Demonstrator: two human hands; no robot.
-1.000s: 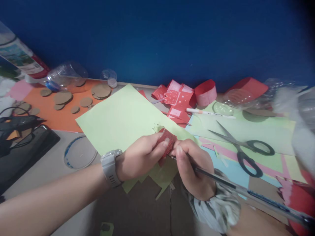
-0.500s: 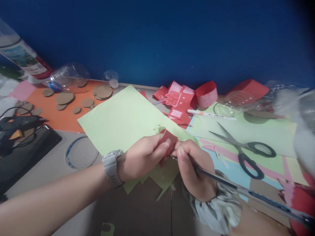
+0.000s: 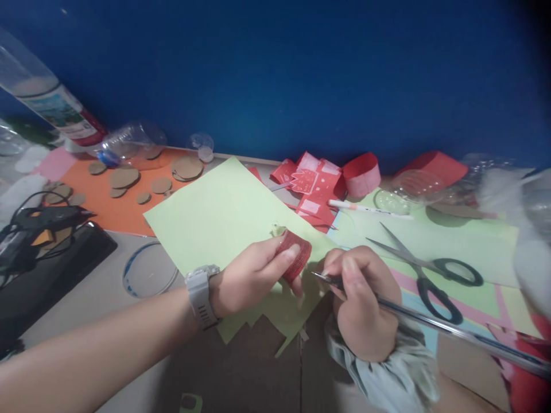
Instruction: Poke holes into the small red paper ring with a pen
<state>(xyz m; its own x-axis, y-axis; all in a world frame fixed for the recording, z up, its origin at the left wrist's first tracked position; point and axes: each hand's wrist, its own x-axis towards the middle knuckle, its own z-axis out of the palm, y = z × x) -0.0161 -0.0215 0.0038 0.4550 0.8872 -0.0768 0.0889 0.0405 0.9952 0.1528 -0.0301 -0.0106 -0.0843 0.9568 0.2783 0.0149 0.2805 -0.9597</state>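
Pinched between the thumb and fingers of my left hand (image 3: 247, 278) is a small red piece (image 3: 301, 258) with fine dark lines, seemingly curved paper. A bit of crumpled green paper (image 3: 279, 230) shows just beyond it. My right hand (image 3: 365, 301) grips a long clear-barrelled pen (image 3: 430, 321), its tip pointing left and apart from the red piece. Both hands are over a large pale green sheet (image 3: 215, 212) with a jagged near edge.
Black-handled scissors (image 3: 424, 267) lie blades apart on coloured papers to the right. A white marker (image 3: 365, 207) and red paper shapes (image 3: 318, 183) lie behind. At left are cardboard discs (image 3: 124, 178), a tape ring (image 3: 148, 269), a glue gun (image 3: 43, 226) and a plastic bottle (image 3: 60, 109).
My right hand has drawn back to the right with the pen, and its tip now stands apart from the red piece. My left hand keeps its hold; the view has shifted slightly.
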